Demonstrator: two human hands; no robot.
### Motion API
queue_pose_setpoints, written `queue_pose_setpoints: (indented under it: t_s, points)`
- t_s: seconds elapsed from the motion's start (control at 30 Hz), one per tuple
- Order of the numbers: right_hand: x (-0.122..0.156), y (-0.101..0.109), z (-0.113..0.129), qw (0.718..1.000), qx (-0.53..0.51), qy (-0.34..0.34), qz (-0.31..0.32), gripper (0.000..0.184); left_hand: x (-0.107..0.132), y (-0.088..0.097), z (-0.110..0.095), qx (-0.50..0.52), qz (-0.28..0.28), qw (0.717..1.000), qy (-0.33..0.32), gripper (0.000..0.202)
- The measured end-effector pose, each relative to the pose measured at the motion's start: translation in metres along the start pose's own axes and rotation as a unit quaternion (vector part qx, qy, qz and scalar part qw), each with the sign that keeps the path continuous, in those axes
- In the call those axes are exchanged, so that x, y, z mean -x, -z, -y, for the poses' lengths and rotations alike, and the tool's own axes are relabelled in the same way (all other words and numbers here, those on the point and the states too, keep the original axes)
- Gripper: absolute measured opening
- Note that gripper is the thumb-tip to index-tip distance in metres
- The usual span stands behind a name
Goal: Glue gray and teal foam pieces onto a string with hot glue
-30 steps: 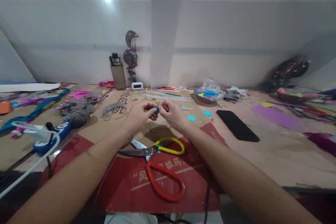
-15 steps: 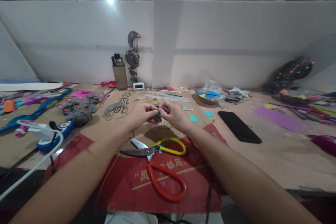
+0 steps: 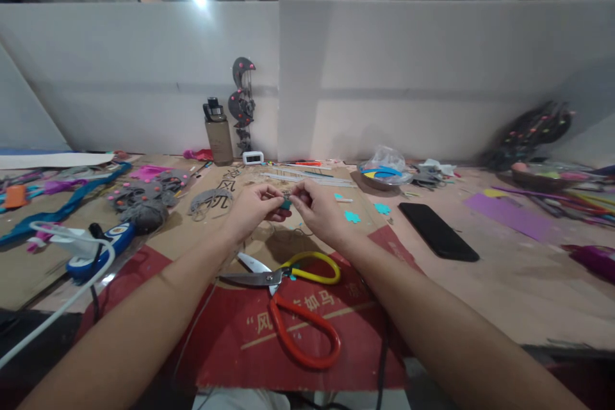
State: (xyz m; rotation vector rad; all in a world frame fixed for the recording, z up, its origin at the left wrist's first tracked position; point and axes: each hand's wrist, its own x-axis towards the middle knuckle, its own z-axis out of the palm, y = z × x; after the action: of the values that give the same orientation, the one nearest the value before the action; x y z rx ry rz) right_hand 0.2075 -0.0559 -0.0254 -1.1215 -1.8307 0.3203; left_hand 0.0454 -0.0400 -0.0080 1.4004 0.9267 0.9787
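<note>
My left hand (image 3: 260, 208) pinches a small teal piece (image 3: 286, 204), mostly covered by the fingers, so its full shape is hidden. Close beside it, my right hand (image 3: 317, 208) has thumb and forefinger pressed together at the edge of that piece; whether it grips the piece or a thread is too small to tell. Thin grey string (image 3: 206, 298) trails down from below the hands. Opened scissors (image 3: 276, 277) with one yellow and one red handle lie beneath my hands on red printed cardboard (image 3: 230, 346). Flower-shaped turquoise cutouts (image 3: 352, 216) rest right of my right hand.
A black phone (image 3: 438, 232) and purple sheet (image 3: 509, 216) lie to the right. Behind stand a bottle (image 3: 220, 138), a small white clock (image 3: 253, 158) and a bowl (image 3: 382, 180) holding plastic. On the left are grey yarn (image 3: 148, 213) and a blue power strip (image 3: 108, 250).
My fingertips have drawn slightly apart, and more of the teal piece shows between them. The scissors and cutouts stay in place.
</note>
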Motion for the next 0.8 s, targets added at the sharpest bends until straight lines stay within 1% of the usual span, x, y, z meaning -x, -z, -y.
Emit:
queue_pose_setpoints:
  t_s: [0.2, 0.4, 0.5, 0.6, 0.7, 0.8]
  points:
    - [0.002, -0.001, 0.007, 1.000, 0.000, -0.029, -0.008, 0.012, 0.000, -0.001, 0.001, 0.016, -0.018, 0.999, -0.026, 0.024]
    - [0.005, -0.005, 0.013, 0.999, 0.010, -0.036, -0.025, 0.011, -0.002, -0.001, 0.005, 0.034, -0.016, 0.998, -0.053, 0.023]
    - [0.006, -0.006, 0.014, 0.999, 0.008, -0.040, -0.033, 0.011, -0.002, -0.001, 0.006, 0.020, -0.017, 0.997, -0.067, 0.022]
    - [0.007, -0.006, 0.014, 0.998, -0.001, -0.052, -0.029, 0.012, -0.002, 0.000, 0.007, -0.022, -0.020, 0.996, -0.086, 0.021]
    - [0.008, -0.007, 0.013, 0.999, -0.005, -0.038, -0.030, 0.016, -0.005, 0.003, 0.007, -0.043, -0.035, 0.992, -0.113, 0.021]
    - [0.009, -0.010, 0.012, 1.000, -0.015, -0.005, -0.009, 0.018, -0.009, 0.007, 0.008, -0.028, -0.063, 0.990, -0.125, 0.021]
